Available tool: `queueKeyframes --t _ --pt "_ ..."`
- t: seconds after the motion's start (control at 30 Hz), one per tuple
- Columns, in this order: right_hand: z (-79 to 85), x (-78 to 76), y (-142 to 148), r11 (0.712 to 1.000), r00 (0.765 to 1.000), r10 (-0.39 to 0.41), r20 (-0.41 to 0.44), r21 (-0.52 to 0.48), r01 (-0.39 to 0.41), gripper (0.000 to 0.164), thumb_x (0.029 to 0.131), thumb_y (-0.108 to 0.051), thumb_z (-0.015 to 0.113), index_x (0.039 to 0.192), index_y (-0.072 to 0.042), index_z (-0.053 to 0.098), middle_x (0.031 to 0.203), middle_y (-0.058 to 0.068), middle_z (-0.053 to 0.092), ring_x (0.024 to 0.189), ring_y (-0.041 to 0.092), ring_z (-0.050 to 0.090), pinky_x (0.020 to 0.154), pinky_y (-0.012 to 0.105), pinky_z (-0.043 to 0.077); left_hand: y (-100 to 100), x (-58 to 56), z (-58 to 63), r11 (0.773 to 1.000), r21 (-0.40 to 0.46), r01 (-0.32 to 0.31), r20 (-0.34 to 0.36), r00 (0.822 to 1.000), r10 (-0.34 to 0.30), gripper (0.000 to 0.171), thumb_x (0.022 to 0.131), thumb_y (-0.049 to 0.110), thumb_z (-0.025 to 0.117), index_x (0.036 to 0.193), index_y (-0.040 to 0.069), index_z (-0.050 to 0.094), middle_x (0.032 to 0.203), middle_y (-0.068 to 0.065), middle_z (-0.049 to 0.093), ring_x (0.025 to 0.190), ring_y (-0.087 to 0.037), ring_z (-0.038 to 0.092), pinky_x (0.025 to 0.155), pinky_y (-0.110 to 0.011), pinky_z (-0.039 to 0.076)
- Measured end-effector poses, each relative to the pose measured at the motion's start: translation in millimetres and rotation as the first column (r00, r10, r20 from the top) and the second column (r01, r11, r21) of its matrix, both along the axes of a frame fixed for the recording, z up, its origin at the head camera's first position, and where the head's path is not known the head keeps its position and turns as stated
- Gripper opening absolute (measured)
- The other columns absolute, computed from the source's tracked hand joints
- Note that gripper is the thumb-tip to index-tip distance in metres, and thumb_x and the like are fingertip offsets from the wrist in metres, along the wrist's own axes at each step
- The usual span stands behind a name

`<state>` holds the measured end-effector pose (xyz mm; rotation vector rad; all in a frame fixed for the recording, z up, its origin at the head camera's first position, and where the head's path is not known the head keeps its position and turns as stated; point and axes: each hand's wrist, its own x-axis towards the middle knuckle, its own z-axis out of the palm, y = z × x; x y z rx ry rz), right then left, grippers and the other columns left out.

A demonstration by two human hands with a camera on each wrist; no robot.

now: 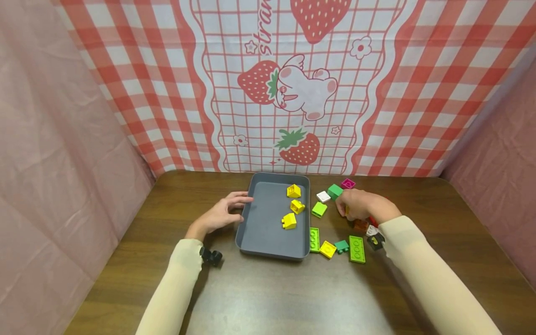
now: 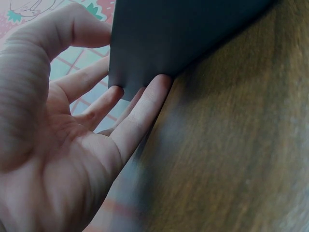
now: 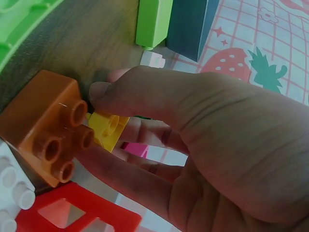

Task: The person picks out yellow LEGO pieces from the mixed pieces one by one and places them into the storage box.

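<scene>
At the left wall of a grey tray (image 1: pixel 268 232), my left hand (image 1: pixel 219 213) rests with extended fingers touching the side. The left wrist view shows the thumb and fingertips (image 2: pixel 161 82) against the dark tray wall (image 2: pixel 145 48). My right hand (image 1: pixel 359 204) is down among loose toy bricks right of the tray. Its thumb and fingers pinch a yellow brick (image 3: pixel 106 129), partly hidden by the hand. Beside it lies an orange-brown brick (image 3: pixel 43 113), with a red window-like piece (image 3: pixel 72 208) below. Inside the tray are three yellow bricks (image 1: pixel 289 221) along the right side.
Between tray and right hand lie a lime brick (image 1: pixel 319 209), a white piece (image 1: pixel 323 196) and a green brick (image 1: pixel 334 191). A magenta brick (image 1: pixel 348 184) sits farther back. Nearer are a yellow square piece (image 1: pixel 328 250) and a lime plate (image 1: pixel 357 249). A checked curtain (image 1: pixel 167 93) hangs behind the table.
</scene>
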<state>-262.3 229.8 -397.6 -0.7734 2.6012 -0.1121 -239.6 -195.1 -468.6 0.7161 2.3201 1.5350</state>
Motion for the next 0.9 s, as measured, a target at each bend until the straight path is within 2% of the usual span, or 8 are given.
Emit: queueKeyframes --t 0.2,0.47,0.6,0.7,0.9 --pt "6.5 0.1 0 1.0 1.0 0.001 -0.01 0.015 -0.001 0.02 0.076 0.009 0.066 0.081 -0.011 0.064 0.08 0.003 0.06 0.071 0.02 0.055 0.059 0.029 0.05 0 -0.2 0.8 1.0 -0.004 -0.001 0.003 1.0 0.001 0.06 0.086 -0.003 0.067 0.143 0.005 0.054 0.162 -0.015 0.029 0.139 -0.043 0.04 0.107 -0.064 0.042" --pt "18.4 -0.6 -3 0.998 0.997 -0.064 0.043 0.019 0.063 0.017 0.08 0.004 0.07 0.09 -0.009 0.065 0.084 0.008 0.061 0.063 0.021 0.063 0.053 0.027 0.058 0 0.9 1.2 1.0 -0.007 0.001 -0.004 1.0 -0.001 0.06 0.086 -0.002 0.067 0.144 0.004 0.053 0.162 -0.016 0.029 0.139 -0.043 0.041 0.108 -0.064 0.042" --pt "22.5 -2.5 -4 0.998 0.997 -0.054 0.054 0.025 0.053 0.018 0.08 0.005 0.07 0.092 -0.008 0.065 0.084 0.008 0.061 0.063 0.023 0.065 0.055 0.03 0.06 0 0.7 0.6 1.0 -0.011 -0.004 -0.009 1.0 0.004 0.06 0.086 -0.001 0.066 0.144 0.003 0.052 0.161 -0.017 0.029 0.138 -0.043 0.042 0.107 -0.063 0.043" --pt "25.7 -4.0 -4 0.999 1.0 -0.026 0.015 0.032 0.026 0.021 0.077 0.008 0.067 0.088 -0.01 0.065 0.087 0.008 0.06 0.069 0.023 0.06 0.057 0.031 0.057 -1 0.1 -0.2 1.0 -0.009 -0.002 -0.015 1.0 0.002 0.059 0.086 -0.002 0.066 0.144 0.002 0.052 0.161 -0.018 0.03 0.138 -0.044 0.042 0.107 -0.064 0.042" --pt "31.1 -5.6 -7 0.999 0.997 0.021 -0.076 0.035 -0.019 0.022 0.075 0.009 0.065 0.08 -0.011 0.065 0.094 0.013 0.059 0.078 0.023 0.049 0.061 0.031 0.043 0 0.4 0.8 1.0 0.006 0.0 0.005 1.0 0.0 0.059 0.087 -0.004 0.066 0.144 0.003 0.053 0.161 -0.016 0.03 0.139 -0.043 0.04 0.109 -0.065 0.04"
